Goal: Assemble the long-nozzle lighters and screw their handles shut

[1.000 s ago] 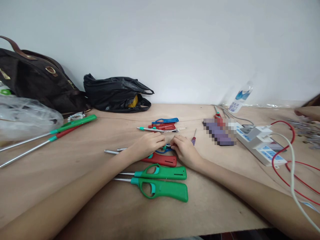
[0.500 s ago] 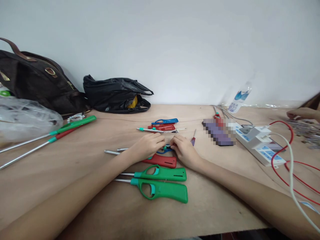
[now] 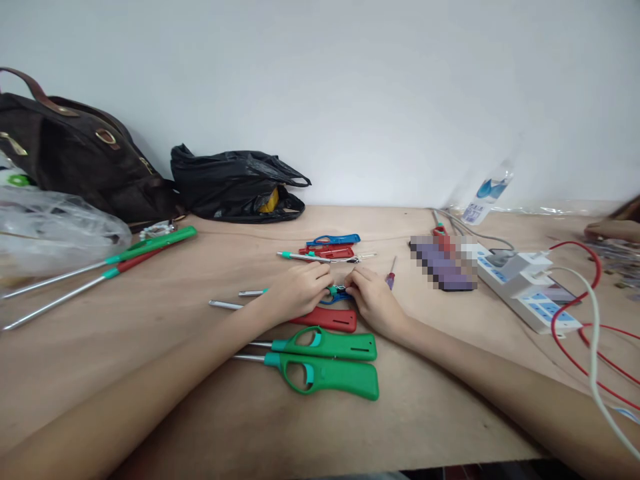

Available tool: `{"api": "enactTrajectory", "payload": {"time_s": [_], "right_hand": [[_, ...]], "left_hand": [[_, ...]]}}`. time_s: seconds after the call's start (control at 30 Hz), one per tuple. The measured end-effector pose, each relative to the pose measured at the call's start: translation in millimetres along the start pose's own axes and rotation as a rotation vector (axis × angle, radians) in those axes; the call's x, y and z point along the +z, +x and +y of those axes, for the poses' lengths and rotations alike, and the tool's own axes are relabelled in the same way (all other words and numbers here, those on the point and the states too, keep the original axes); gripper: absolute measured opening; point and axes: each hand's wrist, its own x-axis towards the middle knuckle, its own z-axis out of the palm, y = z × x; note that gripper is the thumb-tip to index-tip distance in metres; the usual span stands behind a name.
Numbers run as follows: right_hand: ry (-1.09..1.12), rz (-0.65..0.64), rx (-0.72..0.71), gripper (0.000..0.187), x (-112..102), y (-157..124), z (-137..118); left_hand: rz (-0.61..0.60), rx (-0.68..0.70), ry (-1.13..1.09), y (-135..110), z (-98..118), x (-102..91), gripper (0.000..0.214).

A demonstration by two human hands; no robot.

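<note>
Both my hands rest on the wooden table [image 3: 200, 413] with fingers pinched together around a small blue long-nosed lighter [image 3: 336, 293]. My left hand [image 3: 299, 292] grips its left side and my right hand [image 3: 373, 301] its right side; most of the lighter is hidden under the fingers. A red lighter [image 3: 327, 319] lies just in front of my hands. Two green lighters [image 3: 327, 377] lie side by side nearer to me. Behind my hands lie lighter parts: a blue shell [image 3: 334, 239], a red shell [image 3: 327, 252] and a metal tube [image 3: 300, 257].
A brown handbag [image 3: 75, 160] and a black plastic bag [image 3: 235, 187] stand against the wall. Two long lighters [image 3: 115, 263] and a clear bag [image 3: 50, 230] lie left. At right are a small screwdriver [image 3: 391, 275], a power strip [image 3: 525, 287], red and white cables [image 3: 590, 320], a bottle [image 3: 485, 197] and another person's hand [image 3: 613, 230].
My hands have stayed pinched on the blue lighter, shifting only slightly. The other person's hand at the far right has moved a little. The view has tilted slightly.
</note>
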Motion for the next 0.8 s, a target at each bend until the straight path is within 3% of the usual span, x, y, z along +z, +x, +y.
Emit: {"api": "enactTrajectory", "payload": {"time_s": [0.43,0.8], "right_hand": [[-0.209,-0.014,-0.064,0.015,4.4,-4.7,-0.4],[-0.216,-0.004,-0.076,0.015,3.9,-4.8,-1.5]], "left_hand": [[-0.038,-0.043,0.025,0.6,3.9,2.2,0.007],[-0.059,-0.093,-0.010,-3.3,3.7,6.1,0.007]]}}
